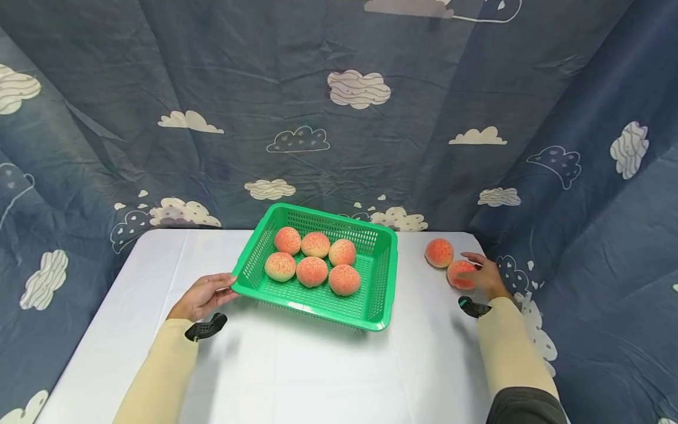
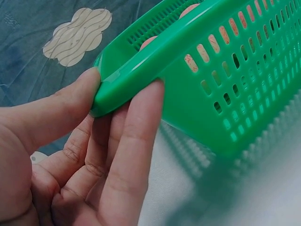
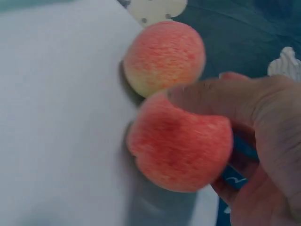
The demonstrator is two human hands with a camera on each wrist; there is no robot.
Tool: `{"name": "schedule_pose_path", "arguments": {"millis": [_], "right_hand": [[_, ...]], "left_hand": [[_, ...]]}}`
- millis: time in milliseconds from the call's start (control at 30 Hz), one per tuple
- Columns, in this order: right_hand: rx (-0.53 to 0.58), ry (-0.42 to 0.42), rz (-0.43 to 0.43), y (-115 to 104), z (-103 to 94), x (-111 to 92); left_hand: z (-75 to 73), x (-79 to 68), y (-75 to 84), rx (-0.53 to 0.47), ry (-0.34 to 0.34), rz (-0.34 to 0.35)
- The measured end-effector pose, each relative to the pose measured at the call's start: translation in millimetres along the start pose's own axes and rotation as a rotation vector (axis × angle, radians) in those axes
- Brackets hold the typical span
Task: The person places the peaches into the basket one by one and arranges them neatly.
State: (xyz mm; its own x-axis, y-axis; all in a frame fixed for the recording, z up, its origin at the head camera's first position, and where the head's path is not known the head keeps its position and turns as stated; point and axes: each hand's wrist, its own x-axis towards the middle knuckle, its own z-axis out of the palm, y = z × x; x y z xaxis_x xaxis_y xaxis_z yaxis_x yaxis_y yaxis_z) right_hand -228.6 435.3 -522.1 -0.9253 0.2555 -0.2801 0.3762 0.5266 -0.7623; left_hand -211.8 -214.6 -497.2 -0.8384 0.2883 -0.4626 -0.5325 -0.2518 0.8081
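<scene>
Several peaches (image 1: pixel 312 271) lie in two rows inside a green plastic basket (image 1: pixel 390 282). My left hand (image 1: pixel 205 296) pinches the basket's near left corner; the left wrist view has the thumb over the rim (image 2: pixel 127 80) and fingers beneath it. At the table's right side my right hand (image 1: pixel 486 277) holds a peach (image 3: pixel 181 143), thumb across its top and the other fingers partly hidden behind it. Just beyond it, another peach (image 3: pixel 164 56) rests on the table, close to the held one.
A white-covered table (image 1: pixel 328 371) carries the basket near its back edge. Behind and at both sides hangs a dark blue cloth (image 1: pixel 238 153) printed with clouds. Between the basket and the right-hand peaches is a strip of white tabletop (image 1: pixel 413 294).
</scene>
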Motion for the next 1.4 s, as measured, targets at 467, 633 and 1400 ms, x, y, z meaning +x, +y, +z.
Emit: {"name": "schedule_pose_path", "arguments": {"millis": [467, 633, 1400], "right_hand": [[-0.026, 0.161, 0.076, 2.9, 27.1, -8.7], [0.012, 0.182, 0.079, 5.3, 25.8, -9.2], [0.066, 0.174, -0.047, -23.3, 14.4, -50.9]], "left_hand": [[-0.4, 2.9, 0.9, -0.001, -0.01, 0.001], [-0.3, 1.9, 3.6, 0.001, -0.021, -0.001], [-1.7, -1.3, 0.4, 0.003, -0.011, -0.009]]}}
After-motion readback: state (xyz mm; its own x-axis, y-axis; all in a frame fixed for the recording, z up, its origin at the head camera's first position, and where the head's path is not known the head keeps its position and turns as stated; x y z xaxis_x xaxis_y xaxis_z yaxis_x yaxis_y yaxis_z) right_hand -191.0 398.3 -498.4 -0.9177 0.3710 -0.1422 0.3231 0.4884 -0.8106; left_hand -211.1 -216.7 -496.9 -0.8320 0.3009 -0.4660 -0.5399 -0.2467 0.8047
